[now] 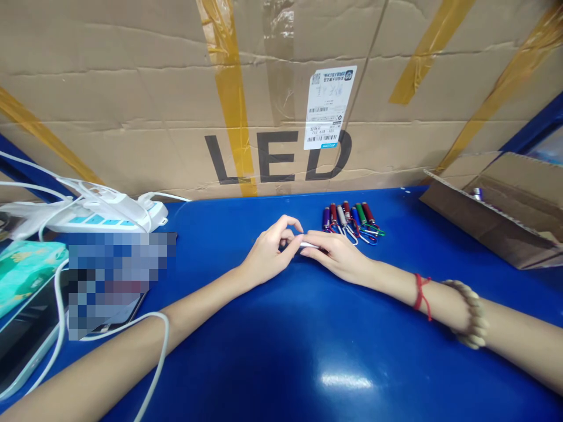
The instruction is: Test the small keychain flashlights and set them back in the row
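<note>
My left hand and my right hand meet over the middle of the blue table. Between them is a small silver keychain flashlight, mostly hidden by the fingers. My right thumb and fingers pinch its body, while my left thumb and curled fingers close on its other end. Just behind my right hand lies a row of several keychain flashlights in purple, red, silver, blue and green, with carabiner clips pointing toward me.
An open cardboard box stands at the right, a small metallic piece inside. On the left are a white power strip, a green packet, dark-screened devices and a white cable across my left forearm. A large carton walls the back.
</note>
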Demonstrator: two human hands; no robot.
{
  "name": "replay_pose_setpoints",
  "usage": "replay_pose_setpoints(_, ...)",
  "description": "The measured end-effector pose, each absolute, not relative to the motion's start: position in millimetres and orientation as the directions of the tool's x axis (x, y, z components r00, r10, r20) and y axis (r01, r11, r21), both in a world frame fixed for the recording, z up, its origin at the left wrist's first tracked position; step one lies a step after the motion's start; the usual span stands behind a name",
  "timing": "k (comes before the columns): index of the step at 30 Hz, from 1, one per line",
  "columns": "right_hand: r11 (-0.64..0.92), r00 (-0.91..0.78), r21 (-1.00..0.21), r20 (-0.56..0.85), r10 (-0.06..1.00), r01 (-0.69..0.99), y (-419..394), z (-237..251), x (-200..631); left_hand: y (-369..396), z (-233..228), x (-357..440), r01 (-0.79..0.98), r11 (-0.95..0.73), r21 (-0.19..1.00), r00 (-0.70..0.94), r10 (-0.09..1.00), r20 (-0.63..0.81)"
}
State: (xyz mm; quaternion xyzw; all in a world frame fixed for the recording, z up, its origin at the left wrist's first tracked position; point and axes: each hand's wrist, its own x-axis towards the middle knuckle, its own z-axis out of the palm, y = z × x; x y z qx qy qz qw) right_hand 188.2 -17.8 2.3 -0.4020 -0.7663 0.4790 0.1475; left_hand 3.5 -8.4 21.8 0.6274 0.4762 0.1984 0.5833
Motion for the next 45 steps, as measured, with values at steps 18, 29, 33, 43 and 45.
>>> replay_pose_setpoints(18, 0.214, -0.537, -0.791, -0.165, 0.827, 0.573, -19.0, 0.8, 186.1, -2.5, 9.6, 1.3, 0.186, 0.450, 0.874, 0.393, 0.781, -0.486)
replay_pose_setpoints(29, 0.194, -0.546, -0.783, -0.210, 0.811, 0.591, -18.5, 1.9, 186.1, -3.1, 4.7, 2.3, 0.151, 0.466, 0.872, 0.350, 0.799, -0.488)
replay_pose_setpoints(33, 0.142, -0.534, -0.785, -0.266, 0.803, 0.603, -19.0, 6.1, 184.5, -3.5, 4.8, 2.3, 0.151, 0.467, 0.872, 0.354, 0.798, -0.488)
replay_pose_setpoints(43, 0.192, -0.547, -0.779, -0.219, 0.808, 0.596, -19.0, 6.8, 184.3, -3.4, 1.6, 1.5, 0.144, 0.466, 0.873, 0.360, 0.797, -0.485)
replay_pose_setpoints(45, 0.216, -0.553, -0.770, -0.205, 0.808, 0.600, -19.1, 7.5, 183.9, -3.3, 1.8, 1.5, 0.141, 0.467, 0.873, 0.359, 0.798, -0.484)
